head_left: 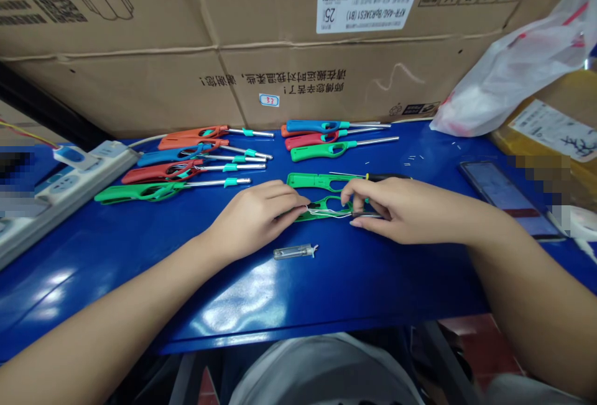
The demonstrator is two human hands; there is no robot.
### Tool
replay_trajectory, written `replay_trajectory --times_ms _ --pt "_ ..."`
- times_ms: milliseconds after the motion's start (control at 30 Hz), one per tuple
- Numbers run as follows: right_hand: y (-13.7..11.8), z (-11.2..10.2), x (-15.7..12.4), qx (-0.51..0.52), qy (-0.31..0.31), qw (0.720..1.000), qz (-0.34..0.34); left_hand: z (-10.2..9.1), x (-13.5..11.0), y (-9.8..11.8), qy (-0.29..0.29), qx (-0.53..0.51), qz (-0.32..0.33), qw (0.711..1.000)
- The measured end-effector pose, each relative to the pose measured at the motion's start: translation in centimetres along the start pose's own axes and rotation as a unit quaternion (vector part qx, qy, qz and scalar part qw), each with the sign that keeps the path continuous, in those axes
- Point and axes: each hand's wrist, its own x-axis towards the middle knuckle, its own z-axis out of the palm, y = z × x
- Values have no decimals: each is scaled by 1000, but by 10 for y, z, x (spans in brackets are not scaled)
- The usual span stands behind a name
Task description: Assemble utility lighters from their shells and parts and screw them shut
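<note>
Green lighter shell [326, 207], long axis left-right on the tabletop [140, 249], was pinched at its left end by the left hand [254, 218], its right by the right hand [396, 209].

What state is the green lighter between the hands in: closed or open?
Open: the green lighter lies in two halves, white wires exposed.

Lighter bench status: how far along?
Looks done: whole lighters lie in a left group and a back group. In hand: left hand pinches white wires, right hand grips the open green shell. To go: clear tank and second shell half lie loose nearby.
</note>
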Motion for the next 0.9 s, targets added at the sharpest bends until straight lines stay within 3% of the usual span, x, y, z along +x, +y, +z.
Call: replay_trajectory --times_ms 167,400,667,900 --pt "8 -4 -1 2 -35 999 1 -1 -1 -2 31 33 8 999" --pt "16 -3 4 -4 10 1000 3 4 -2 -2 34 11 -20 999" --pt "22 0 6 -42 22 999 8 9 -3 -3 -13 -24 -61 998" --pt "21 5 7 -50 39 998 -30 -1 -2 -1 -54 13 -62 997"
